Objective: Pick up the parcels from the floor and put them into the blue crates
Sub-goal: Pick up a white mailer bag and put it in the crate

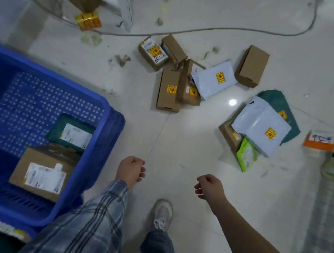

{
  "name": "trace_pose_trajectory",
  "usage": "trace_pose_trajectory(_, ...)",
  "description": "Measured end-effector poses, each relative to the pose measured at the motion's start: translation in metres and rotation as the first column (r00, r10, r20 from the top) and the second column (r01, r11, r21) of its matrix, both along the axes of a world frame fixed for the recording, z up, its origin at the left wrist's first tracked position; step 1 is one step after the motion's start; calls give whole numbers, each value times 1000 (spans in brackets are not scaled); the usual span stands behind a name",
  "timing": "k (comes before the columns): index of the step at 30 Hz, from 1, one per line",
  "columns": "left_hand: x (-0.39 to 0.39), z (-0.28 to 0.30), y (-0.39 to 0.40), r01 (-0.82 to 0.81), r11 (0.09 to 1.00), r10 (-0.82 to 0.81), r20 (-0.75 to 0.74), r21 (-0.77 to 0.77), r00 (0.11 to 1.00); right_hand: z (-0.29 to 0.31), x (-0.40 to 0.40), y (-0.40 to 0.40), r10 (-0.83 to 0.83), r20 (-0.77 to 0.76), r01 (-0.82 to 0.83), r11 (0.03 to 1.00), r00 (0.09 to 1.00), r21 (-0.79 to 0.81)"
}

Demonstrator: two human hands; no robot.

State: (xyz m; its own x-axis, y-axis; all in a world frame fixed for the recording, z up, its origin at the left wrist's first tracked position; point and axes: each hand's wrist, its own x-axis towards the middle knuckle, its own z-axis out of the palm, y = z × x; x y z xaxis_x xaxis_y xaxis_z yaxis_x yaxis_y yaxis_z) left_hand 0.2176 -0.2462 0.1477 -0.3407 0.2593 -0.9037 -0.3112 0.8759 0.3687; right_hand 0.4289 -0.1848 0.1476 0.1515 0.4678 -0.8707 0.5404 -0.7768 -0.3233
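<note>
My left hand [132, 169] and right hand [207, 185] hang loosely curled, holding nothing. The blue crate [111, 118] sits just left; parcels [189, 80] lie scattered ahead. That cable [218, 29] behind them, possibly loose, could snag my reach

Blue crate [106, 122] holding two parcels, more parcels [189, 80] on floor, both hands loosely curled, holding nothing

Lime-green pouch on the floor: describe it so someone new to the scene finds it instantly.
Start at the right-hand pile of parcels on the floor, the one topped by a large white mailer with a yellow sticker. The lime-green pouch pokes out from under that mailer's near edge, beside a brown box. It is the only bright green parcel there.
</note>
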Motion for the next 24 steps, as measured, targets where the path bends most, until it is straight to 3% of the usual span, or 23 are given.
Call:
trace_pose_trajectory(4, -13, -11, 55, 66, 997, -66, -6, 32, 998, -9, 12, 27, -62, 9, 62, 997, 998, -54)
trace_pose_trajectory(9, -78, -56, 123, 99, 981, -109, -56, -168, 992, -26, 13, 76, -87, 27, 90, 988, 996, -122)
trace_pose_trajectory(14, -82, -75, 207, 261, 953, -267, -21, -154, 963, -47, -1, 151, -198, 36, 201, 971, 980, -129)
trace_pose_trajectory(17, -62, -80, 240, 431, 893, -431, 34, -132, 902, -57, -17, 188, -238, 16, 238, 959, 971, -156)
trace_pose_trajectory(21, -39, -103, 278, 644, 745, -625, 156, -173, 765, -80, -40, 239, -340, -26, 334, 934, 940, -126)
trace_pose_trajectory(24, -22, -121, 315, 704, 698, -700, 80, -132, 709, -110, -52, 274, -395, -75, 387, 916, 916, -106)
